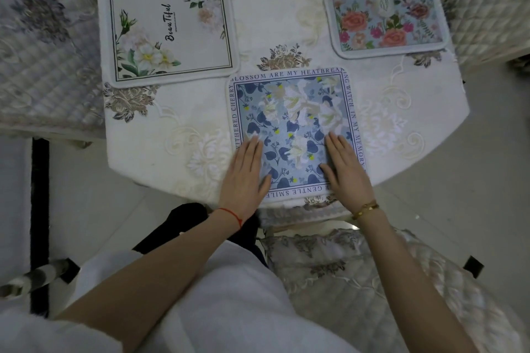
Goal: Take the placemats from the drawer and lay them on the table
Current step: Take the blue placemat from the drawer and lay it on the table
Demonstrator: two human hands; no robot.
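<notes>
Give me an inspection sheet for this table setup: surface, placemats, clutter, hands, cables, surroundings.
Surface: table under a white embroidered cloth.
Job's things: white placemat far left, pink floral placemat far right, blue placemat at the near edge; none overlap.
Clutter: nothing seen.
Hands: left hand and right hand pressing flat on the blue placemat, no grip.
Cables: nothing seen.
Surroundings: quilted chair cushions around the table; tiled floor.

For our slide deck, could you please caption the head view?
Both hands, left and right, press a blue floral square placemat flat on the white embroidered tablecloth.
</notes>
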